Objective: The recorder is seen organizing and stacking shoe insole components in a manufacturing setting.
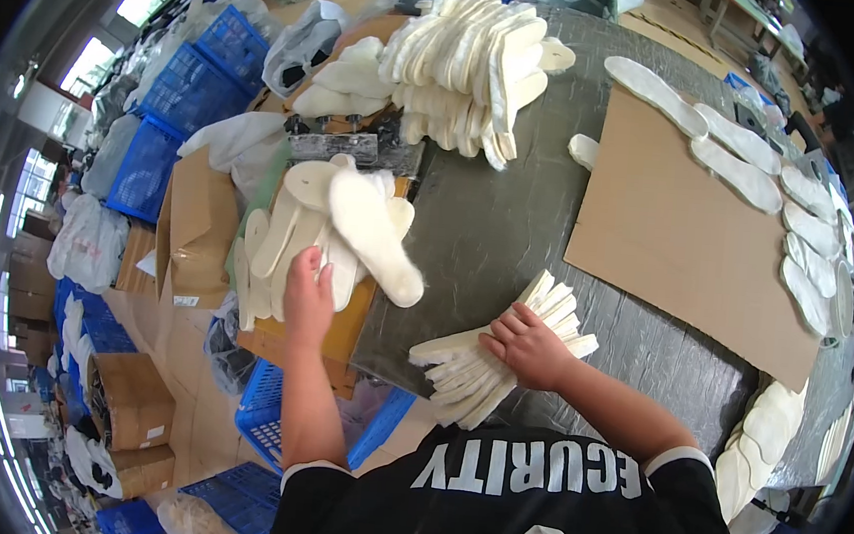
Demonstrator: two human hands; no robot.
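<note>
My left hand (310, 303) is at the near edge of a loose pile of cream insoles (295, 227) on the left, its thumb apart from its fingers. I see nothing plainly gripped in it. A fluffy white insole (375, 228) lies slantwise on top of that pile, beyond my left fingertips. Nearer my body, a row of insoles (474, 376) stands on edge, packed side by side, on the dark tabletop (481, 221). Over this row my right hand (528, 347) is closed, fingers bent across the upper edges.
A tall stack of insoles (473, 70) stands at the far middle. To the right, a cardboard sheet (685, 232) has several insoles along its far and right edges. Blue crates (196, 78) and an open cardboard box (199, 229) stand left of the table.
</note>
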